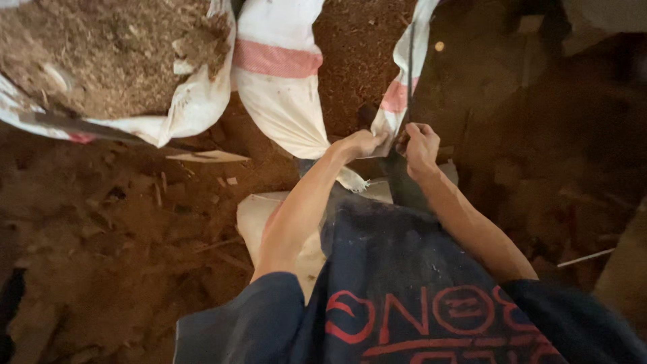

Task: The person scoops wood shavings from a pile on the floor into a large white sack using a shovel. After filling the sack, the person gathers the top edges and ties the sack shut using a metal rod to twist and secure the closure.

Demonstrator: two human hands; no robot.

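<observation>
A white woven sack (pixel 280 101) with a pink stripe stands open in front of me, filled with fine reddish-brown material (pixel 354 54). My left hand (pixel 360 143) grips the sack's near rim with closed fingers. My right hand (pixel 419 145) is closed on the same rim just to the right, next to a dark thin strap or cord (pixel 410 74) running up along the sack's edge. Both forearms reach forward over my dark blue shirt.
A second white sack (pixel 182 111) at the upper left holds coarse brown sawdust-like material (pixel 101 54). The dirt floor (pixel 101 236) is littered with scraps and a flat pale piece (pixel 209 156). Another pale sack (pixel 259 219) lies at my knees. The right side is dark.
</observation>
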